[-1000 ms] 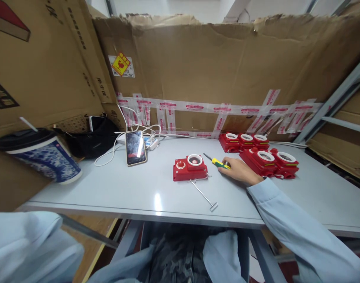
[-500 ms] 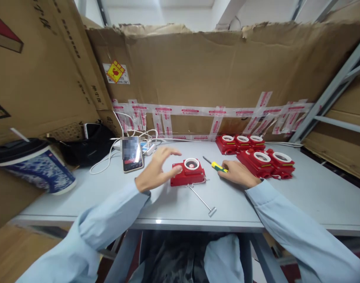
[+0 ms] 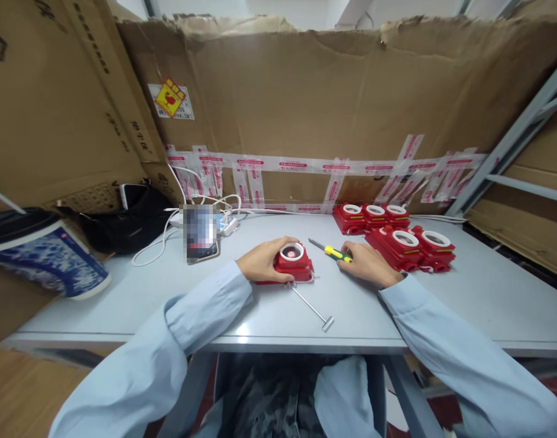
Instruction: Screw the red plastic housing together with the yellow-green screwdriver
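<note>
My left hand (image 3: 266, 260) is wrapped round the left side of a red alarm button box (image 3: 301, 271), with fingers over its back edge and the thumb along the front. The box lies on the table, its round white-rimmed window facing up. A small metal hammer (image 3: 311, 305) lies in front of it, by a pale cord at the box's front edge. To the right, my right hand (image 3: 367, 263) rests on the table, closed at the handle end of a yellow-and-green screwdriver (image 3: 332, 251). The screwdriver's shaft points left, towards the box.
Several similar red boxes (image 3: 399, 246) stand at the back right. A phone (image 3: 203, 246), white cables and a power strip (image 3: 228, 226) lie at the back left. Further left are a black bag (image 3: 128, 225) and a large blue-and-white cup (image 3: 55, 258). Tall cardboard (image 3: 278, 97) walls the back.
My left hand has moved right and closed round the red box, where before it hovered open at its left side. My right hand stays by the screwdriver. The view has shifted slightly.
</note>
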### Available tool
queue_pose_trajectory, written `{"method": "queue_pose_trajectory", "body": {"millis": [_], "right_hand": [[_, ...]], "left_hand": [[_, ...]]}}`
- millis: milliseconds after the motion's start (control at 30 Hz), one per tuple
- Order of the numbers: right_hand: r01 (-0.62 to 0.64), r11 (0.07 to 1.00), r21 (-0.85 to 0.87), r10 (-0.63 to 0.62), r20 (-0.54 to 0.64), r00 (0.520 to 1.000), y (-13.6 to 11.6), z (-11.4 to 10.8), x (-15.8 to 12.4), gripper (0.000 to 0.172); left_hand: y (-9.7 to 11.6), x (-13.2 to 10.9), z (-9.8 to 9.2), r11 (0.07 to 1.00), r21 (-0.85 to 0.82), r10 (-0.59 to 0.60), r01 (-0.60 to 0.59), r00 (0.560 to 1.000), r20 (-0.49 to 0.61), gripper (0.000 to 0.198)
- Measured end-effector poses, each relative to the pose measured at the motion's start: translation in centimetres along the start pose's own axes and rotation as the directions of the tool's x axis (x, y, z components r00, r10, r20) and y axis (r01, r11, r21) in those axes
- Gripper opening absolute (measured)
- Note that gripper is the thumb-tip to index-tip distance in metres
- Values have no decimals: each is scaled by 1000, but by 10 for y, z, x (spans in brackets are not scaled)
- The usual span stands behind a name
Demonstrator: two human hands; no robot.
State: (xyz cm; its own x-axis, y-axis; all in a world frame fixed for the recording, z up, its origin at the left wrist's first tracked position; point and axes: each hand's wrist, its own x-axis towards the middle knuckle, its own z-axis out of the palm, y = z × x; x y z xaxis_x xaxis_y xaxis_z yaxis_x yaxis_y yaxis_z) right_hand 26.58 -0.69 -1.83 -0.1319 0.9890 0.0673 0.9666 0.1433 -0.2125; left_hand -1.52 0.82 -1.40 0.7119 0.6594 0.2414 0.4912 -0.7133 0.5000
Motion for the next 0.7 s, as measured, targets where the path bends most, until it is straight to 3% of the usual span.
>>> {"method": "queue_pose_trajectory", "body": {"millis": [200,267,367,500,700], "right_hand": [[44,977,209,-29,-72,997,0,-7,2,28],[28,900,434,22,-109,994,0,-12,4,30],[-14,696,718,140,-116,983,0,-19,5,25],[-63,647,760,182,-74,981,-1,-22,5,17],[-134,635,760,225,-16,974,-3,-19,4,20]], "left_hand": [[-10,-4,-4,998,-54,40,-41,999,-10,74],[-11,-4,-5,998,-48,45,-45,999,2,75],[-13,-3,-6,999,-33,42,-42,999,18,75],[-15,-4,-8,1000,-5,28,-28,999,15,75],[-15,-5,-8,998,43,38,-39,999,25,74]]}}
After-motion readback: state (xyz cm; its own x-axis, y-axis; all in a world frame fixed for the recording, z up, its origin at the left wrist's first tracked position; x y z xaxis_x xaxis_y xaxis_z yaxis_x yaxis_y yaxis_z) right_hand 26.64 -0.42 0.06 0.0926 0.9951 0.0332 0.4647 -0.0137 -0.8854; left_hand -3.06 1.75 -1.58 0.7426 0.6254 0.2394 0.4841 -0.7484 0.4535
